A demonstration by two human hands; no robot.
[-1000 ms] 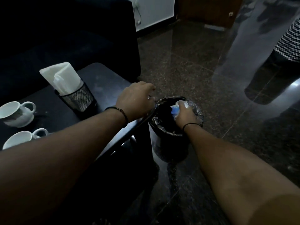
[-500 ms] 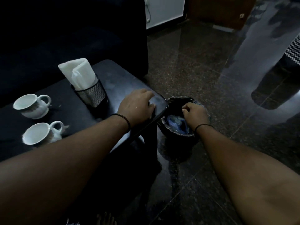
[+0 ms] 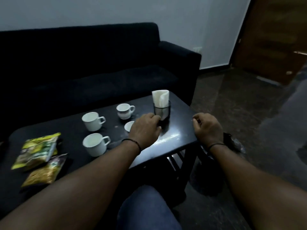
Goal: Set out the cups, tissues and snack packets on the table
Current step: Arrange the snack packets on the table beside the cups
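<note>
On dark counter (image 3: 174,138): four white cups (image 3: 92,121) mid-top, snack packets (image 3: 38,150) at left end, tissues (image 3: 160,97) upright in mesh holder (image 3: 163,112). Left hand (image 3: 144,130) curled against holder base, grip unclear. Right hand (image 3: 207,128) loosely curled, holding nothing, over right edge.

Four white cups (image 3: 93,121) (image 3: 96,144) (image 3: 125,111) (image 3: 129,126), two snack packets (image 3: 37,151) (image 3: 44,171) and one mesh holder (image 3: 163,112) of tissues (image 3: 160,97) on one table (image 3: 174,136).

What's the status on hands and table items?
Left hand at tissue holder base, grip unclear. Right hand empty, over table corner. Cups, snack packets on table.
</note>
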